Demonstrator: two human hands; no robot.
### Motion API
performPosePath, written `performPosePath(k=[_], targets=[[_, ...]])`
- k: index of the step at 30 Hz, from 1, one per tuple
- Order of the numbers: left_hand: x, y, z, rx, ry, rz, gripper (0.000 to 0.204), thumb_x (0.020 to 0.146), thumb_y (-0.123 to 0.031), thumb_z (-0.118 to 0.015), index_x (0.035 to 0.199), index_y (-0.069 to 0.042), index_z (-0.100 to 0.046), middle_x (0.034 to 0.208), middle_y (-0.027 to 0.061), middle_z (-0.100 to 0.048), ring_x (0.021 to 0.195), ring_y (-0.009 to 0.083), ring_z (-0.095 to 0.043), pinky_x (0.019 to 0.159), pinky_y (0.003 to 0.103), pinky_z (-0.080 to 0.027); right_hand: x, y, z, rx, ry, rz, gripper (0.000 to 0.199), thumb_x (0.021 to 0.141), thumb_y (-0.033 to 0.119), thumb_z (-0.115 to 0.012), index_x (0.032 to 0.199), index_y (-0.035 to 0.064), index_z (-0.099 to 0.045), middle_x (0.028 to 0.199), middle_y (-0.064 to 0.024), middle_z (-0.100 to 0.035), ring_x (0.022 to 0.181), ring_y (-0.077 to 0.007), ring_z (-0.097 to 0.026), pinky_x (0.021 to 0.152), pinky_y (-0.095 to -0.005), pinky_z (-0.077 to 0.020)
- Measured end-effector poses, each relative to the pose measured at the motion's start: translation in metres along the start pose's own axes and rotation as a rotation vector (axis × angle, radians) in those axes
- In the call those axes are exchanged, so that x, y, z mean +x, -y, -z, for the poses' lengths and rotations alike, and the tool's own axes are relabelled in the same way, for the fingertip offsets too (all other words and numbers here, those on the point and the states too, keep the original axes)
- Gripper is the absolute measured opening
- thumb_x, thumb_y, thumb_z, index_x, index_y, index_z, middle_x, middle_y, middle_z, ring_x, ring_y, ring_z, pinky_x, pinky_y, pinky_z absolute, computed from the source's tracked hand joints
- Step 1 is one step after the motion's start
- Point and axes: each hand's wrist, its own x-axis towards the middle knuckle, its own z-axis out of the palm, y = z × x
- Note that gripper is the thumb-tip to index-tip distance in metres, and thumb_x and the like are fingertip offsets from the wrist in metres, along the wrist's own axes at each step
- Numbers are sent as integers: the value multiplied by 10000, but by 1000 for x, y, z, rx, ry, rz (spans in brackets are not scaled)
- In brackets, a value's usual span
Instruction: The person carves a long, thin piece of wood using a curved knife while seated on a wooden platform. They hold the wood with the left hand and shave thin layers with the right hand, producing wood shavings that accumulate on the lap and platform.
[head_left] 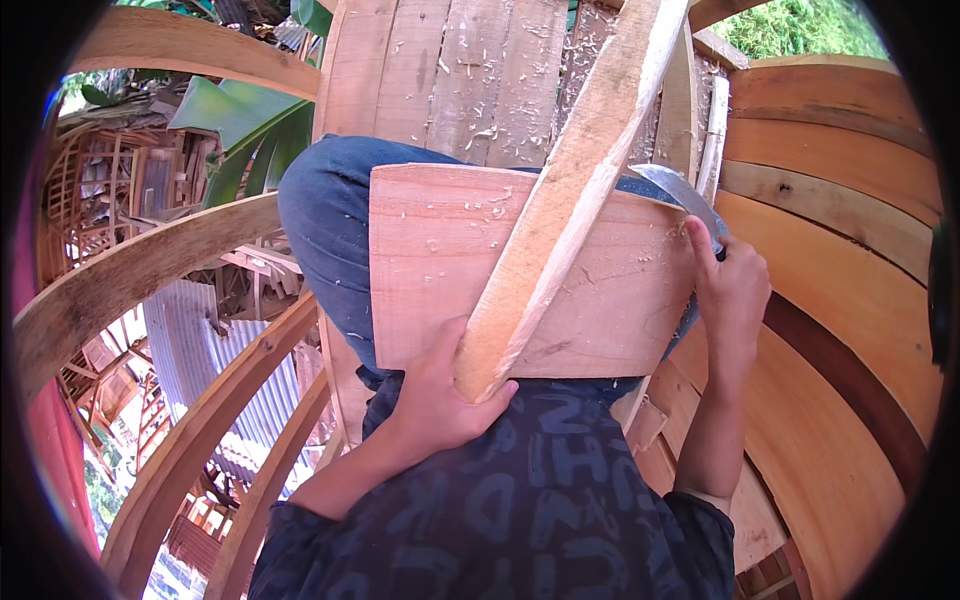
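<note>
Timber (562, 215) slants from near middle to far right, over a flat board (440, 275) on the person's lap. The left hand (440, 395) grasps its near end. On the right, the right hand (732, 290) clasps a curved knife (677, 190), blade tip just beside the timber. Shavings dot the far planks (408, 65).

Daylight is bright, with strong fisheye edge distortion.

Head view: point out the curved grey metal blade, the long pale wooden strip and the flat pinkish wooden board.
Curved grey metal blade (682, 188): head view, mid-blade.
Long pale wooden strip (568, 205): head view, mid-length, broad face.
Flat pinkish wooden board (440, 262): head view, bare face left of strip.
</note>
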Motion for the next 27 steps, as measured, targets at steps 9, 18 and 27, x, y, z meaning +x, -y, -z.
performPosePath(k=[9,18,27], targets=[[4,-6,-2,66,-5,-30,639,712,-163,-801,1225,10,-460,1003,194,-622,903,322,-669,767,370,-526,-76,44,-14,103,162,411,665,754,656,-667,578,24,-559,517,-157,-562,505,-326,-611,481,-400,-473],[4,-8,-5,28,-10,13,682,691,-140,-807,1256,15,-458,1067,161,-617,975,253,-630,850,349,-485,-33,33,-17,-67,-17,443,759,614,798,-647,532,49,-550,463,-125,-534,439,-292,-593,409,-357,-446],[-1,-4,-2,-44,39,69,677,690,-140,-802,1257,0,-460,1062,135,-610,977,213,-615,850,327,-475,18,-7,-11,-31,-91,-69,799,817,724,-531,596,-43,-566,506,-194,-503,573,-335,-618,561,-412,-473]])
